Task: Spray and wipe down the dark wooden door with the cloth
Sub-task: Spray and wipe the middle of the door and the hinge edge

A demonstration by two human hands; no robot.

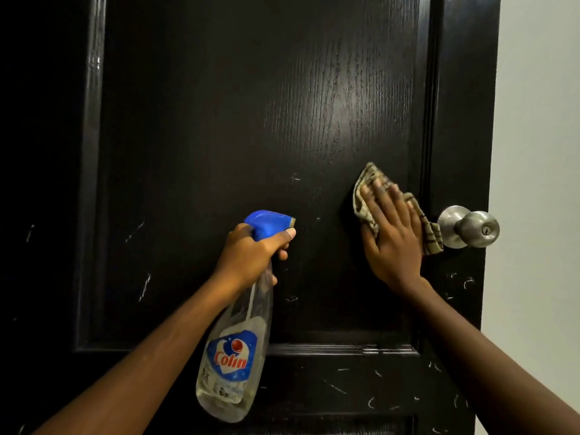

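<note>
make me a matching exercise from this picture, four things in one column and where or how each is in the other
1. clear plastic spray bottle with blue trigger head
2. brown striped cloth
3. round silver metal door knob
4. dark wooden door

a. fixed near the door's right edge
b. gripped by the left hand
c. flecked with pale scratches
d. pressed to the door under the right hand

Pairs: 1-b, 2-d, 3-a, 4-c

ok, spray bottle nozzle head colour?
Blue, on the clear spray bottle gripped by the left hand. Head view, the only one, shows it plainly.
</note>
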